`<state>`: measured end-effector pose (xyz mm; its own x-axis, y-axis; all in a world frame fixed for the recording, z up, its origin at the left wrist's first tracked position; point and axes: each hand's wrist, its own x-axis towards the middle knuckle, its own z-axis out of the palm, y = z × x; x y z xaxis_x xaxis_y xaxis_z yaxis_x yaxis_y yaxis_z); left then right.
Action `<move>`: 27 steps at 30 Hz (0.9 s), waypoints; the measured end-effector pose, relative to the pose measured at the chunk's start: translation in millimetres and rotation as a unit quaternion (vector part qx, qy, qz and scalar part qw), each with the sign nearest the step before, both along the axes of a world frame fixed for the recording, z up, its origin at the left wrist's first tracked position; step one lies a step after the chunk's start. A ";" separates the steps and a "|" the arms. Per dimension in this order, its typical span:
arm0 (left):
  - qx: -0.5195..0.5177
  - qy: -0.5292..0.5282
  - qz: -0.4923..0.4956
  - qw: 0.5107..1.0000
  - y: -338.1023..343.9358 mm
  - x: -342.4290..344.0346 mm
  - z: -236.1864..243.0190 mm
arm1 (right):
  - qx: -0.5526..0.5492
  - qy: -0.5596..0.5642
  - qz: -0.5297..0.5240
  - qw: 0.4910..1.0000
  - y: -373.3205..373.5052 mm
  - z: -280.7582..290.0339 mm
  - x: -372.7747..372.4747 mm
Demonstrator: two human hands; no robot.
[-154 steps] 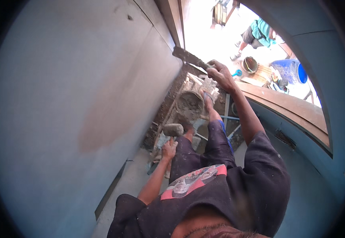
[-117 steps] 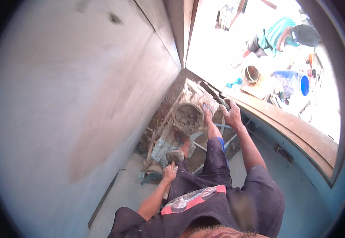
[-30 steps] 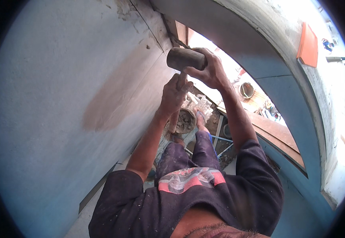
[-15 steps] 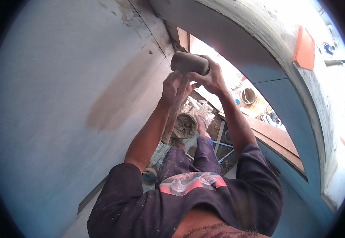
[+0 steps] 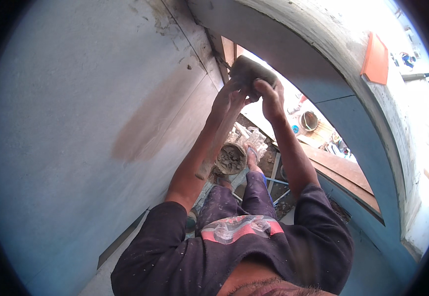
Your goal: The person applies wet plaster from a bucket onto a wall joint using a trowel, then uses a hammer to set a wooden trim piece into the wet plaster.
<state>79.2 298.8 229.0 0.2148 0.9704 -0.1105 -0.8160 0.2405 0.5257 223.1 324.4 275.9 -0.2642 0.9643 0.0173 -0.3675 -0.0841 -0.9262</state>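
Shift: Compared with half a second ago, the mallet (image 5: 251, 76) has moved right and its right end tips lower; five seconds ago it hung by the thighs, and a flat-bladed tool, now out of sight, filled the right hand (image 5: 269, 98).
Mallet: Raised at the upper centre of the frame, its dark, cylindrical head sits between the hands, the wooden handle (image 5: 218, 138) slanting down-left in front of the left forearm (image 5: 187, 170).
Left grip: The left hand (image 5: 228, 97) closes where handle meets head; how firmly, the overlap makes hard to tell.
Right grip: Clasped on the head's right end, thumb across the near side.
Danger overhead: A mallet held mostly by its bulky head could slip if the fingers loosen or the surface is gritty, dropping toward the sandalled foot (image 5: 252, 155).
Danger below: A falling tool or a careless step could upset the round bucket (image 5: 245, 161) beside that foot, lower centre, spilling its grey mix (image 5: 230, 160).
Footing: Pale strips (image 5: 250, 138) lie jumbled past the bucket; if loose, they could roll underfoot.
Surroundings: A pale wall (image 5: 71, 108) with a brown patch (image 5: 145, 123) fills the left; an orange panel (image 5: 376, 59) stands upper right.
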 end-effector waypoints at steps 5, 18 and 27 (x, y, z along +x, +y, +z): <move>-0.059 -0.043 0.073 0.995 4.9 6.6 -5.9 | -0.097 0.169 -0.092 0.976 -18.5 2.6 17.8; -0.053 -0.054 0.096 0.993 -2.4 1.9 -12.6 | -0.284 0.444 -0.079 0.846 -115.9 -33.7 109.3; -0.074 -0.076 0.091 0.990 -7.2 0.5 -1.3 | -0.252 0.427 -0.122 0.860 -121.5 7.8 82.0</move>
